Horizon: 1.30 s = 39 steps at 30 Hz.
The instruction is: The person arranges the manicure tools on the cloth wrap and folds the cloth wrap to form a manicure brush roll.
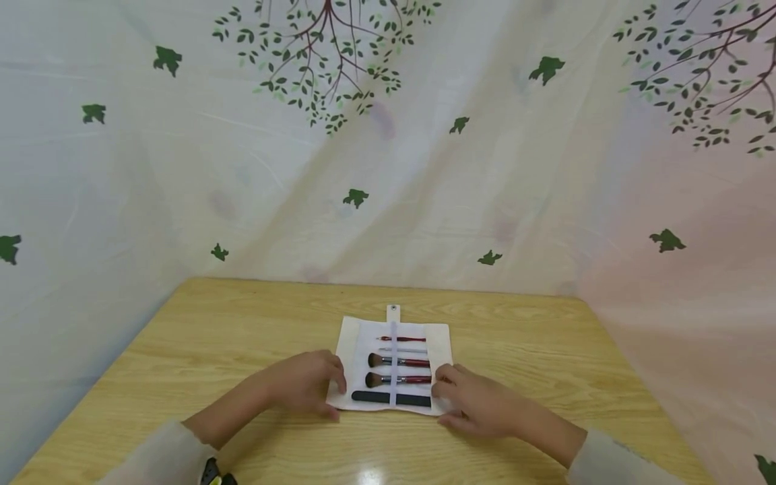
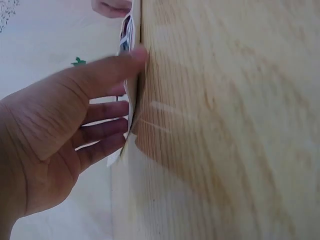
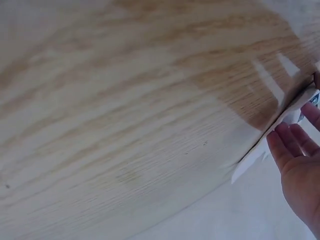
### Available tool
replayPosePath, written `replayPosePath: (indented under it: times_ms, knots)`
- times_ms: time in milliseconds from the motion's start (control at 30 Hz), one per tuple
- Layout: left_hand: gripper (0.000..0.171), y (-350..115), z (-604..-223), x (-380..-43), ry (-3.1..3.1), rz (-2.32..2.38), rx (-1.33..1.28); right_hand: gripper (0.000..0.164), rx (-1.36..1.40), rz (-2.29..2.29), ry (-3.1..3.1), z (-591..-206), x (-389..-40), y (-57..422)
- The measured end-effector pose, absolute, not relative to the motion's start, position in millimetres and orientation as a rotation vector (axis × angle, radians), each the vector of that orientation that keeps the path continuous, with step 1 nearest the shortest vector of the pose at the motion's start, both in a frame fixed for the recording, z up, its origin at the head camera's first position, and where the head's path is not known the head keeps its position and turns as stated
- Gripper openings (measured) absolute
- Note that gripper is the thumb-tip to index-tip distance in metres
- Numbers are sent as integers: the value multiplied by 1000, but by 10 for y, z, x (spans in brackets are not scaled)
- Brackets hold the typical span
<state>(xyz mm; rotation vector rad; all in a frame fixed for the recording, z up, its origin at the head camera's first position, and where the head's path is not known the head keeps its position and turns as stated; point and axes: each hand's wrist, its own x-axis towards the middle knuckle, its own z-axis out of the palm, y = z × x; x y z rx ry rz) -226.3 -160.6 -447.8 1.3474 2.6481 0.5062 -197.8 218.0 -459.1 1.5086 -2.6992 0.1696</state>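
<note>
An unfolded white brush case [image 1: 346, 340] lies on the wooden table, its snap tab [image 1: 393, 313] pointing away from me. Under its middle strap sit two brown-bristled brushes [image 1: 374, 380] with red handles, a thin red-handled tool [image 1: 407, 339], a slim pale stick [image 1: 405, 349] and a flat black piece [image 1: 371, 397]. My left hand [image 1: 308, 382] holds the case's left edge, fingers on top and thumb at the near corner. At the right flap, my right hand [image 1: 479, 399] grips the edge with bent fingers; its thumb is partly cut off in the right wrist view.
The wooden table [image 1: 242, 316] extends around the case on all sides. Behind it hangs a pale cloth [image 1: 273, 195] printed with green leaves and branches. A black and yellow object [image 1: 213, 473] shows by the left sleeve [image 1: 164, 455].
</note>
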Motion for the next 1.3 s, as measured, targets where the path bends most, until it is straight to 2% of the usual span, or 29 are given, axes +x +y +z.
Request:
replayPosePath:
  times_ms: [67,267,433,633,767,1033,1300]
  knots:
    - [27,-1586,-4474,-2233,2664,468,1384,26,1509,131,-2677,-4602,-1946,2183]
    - [6,-1556,-4499,-2213,2699,414,1532,33,1497,-57,-2546,-4635,-1899,2195]
    - [6,-1552,-4524,-2185,2743,400,1616,27,1479,-44,-2491,-4647,-1886,2218]
    - [12,-1545,-4476,-2049,2726,499,1469,24,1364,247,-2671,-4603,-1787,2236]
    - [10,-1542,-4437,-2010,2697,646,1309,19,1268,531,-2767,-4563,-1790,2254]
    - [5,-1556,-4468,-2131,2688,936,1015,11,1201,1110,-2754,-4534,-2044,2268]
    - [12,-1494,-4476,-2287,2681,1041,823,11,970,1275,-2812,-4558,-2260,2231]
